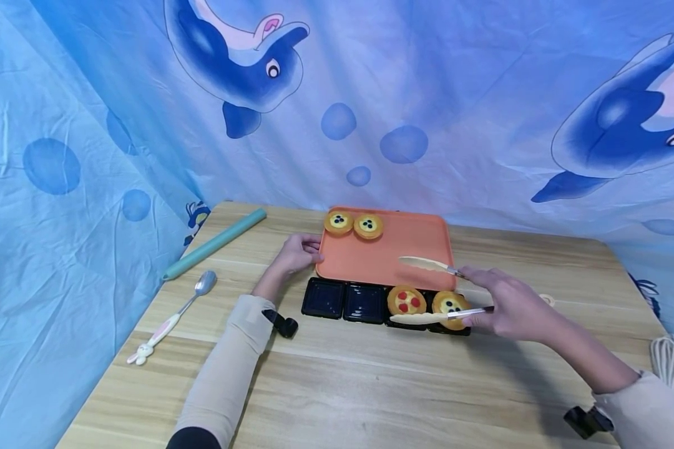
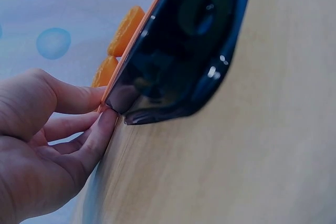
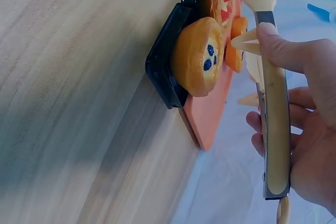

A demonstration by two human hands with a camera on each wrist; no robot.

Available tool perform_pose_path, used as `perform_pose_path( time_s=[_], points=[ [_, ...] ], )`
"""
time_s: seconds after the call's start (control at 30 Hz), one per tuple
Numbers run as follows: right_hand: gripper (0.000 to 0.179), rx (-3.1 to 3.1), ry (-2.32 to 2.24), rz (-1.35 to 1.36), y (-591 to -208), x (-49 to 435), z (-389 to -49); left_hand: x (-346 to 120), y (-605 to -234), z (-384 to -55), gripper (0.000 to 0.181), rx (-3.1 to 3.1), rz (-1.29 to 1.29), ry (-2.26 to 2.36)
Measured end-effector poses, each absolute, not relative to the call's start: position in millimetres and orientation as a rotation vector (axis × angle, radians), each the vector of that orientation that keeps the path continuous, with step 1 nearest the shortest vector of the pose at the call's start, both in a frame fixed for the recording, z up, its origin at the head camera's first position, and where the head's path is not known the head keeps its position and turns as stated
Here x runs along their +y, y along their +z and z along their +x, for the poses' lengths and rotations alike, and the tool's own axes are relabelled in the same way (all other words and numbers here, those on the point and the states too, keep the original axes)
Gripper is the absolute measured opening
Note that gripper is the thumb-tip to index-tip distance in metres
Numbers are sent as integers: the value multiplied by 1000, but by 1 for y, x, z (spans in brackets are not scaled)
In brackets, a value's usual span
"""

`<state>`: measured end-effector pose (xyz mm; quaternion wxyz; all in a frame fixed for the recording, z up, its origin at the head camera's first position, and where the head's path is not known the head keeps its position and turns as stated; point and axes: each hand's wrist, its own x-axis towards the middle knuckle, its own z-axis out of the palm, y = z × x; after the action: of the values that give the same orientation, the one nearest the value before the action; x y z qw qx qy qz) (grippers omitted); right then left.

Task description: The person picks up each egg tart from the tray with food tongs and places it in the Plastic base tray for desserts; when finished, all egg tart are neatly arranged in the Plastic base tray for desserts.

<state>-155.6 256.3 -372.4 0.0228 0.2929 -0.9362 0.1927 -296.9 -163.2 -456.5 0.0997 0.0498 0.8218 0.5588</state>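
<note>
My left hand [image 1: 299, 252] pinches the left edge of an orange tray [image 1: 371, 262], thumb above and fingers at its rim in the left wrist view. Two blueberry-topped tarts [image 1: 339, 222] sit at the tray's back left corner. My right hand [image 1: 505, 305] grips a pair of tongs [image 3: 275, 124] with cream tips, spread apart over the tray's right part and the black tray. That black compartment tray [image 1: 324, 298] lies along the orange tray's front. A strawberry-topped tart [image 1: 407, 300] is in its third compartment from the left, a blueberry tart [image 1: 448, 302] in the rightmost; the two left compartments are bare.
At the left lie a green rolling pin [image 1: 216, 243] and a spoon [image 1: 171, 321] with a rabbit handle. A white whisk [image 1: 668, 360] is at the right table edge. Behind the wooden table [image 1: 365, 386] hangs a blue dolphin-print cloth [image 1: 460, 81].
</note>
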Motion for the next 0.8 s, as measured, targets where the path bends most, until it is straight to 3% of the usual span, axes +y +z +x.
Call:
perform_pose_path(
  time_s=[0.37, 0.57, 0.8],
  points=[
    [86, -2898, 708, 858, -366, 257, -175, -167, -457, -297, 45, 2417, 156, 1669],
    [92, -2892, 755, 838, -357, 248, -208, -170, -454, -296, 45, 2434, 142, 1664],
    [86, -2927, 836, 782, -367, 232, -249, -166, -456, -296, 44, 2427, 171, 1666]
  ],
)
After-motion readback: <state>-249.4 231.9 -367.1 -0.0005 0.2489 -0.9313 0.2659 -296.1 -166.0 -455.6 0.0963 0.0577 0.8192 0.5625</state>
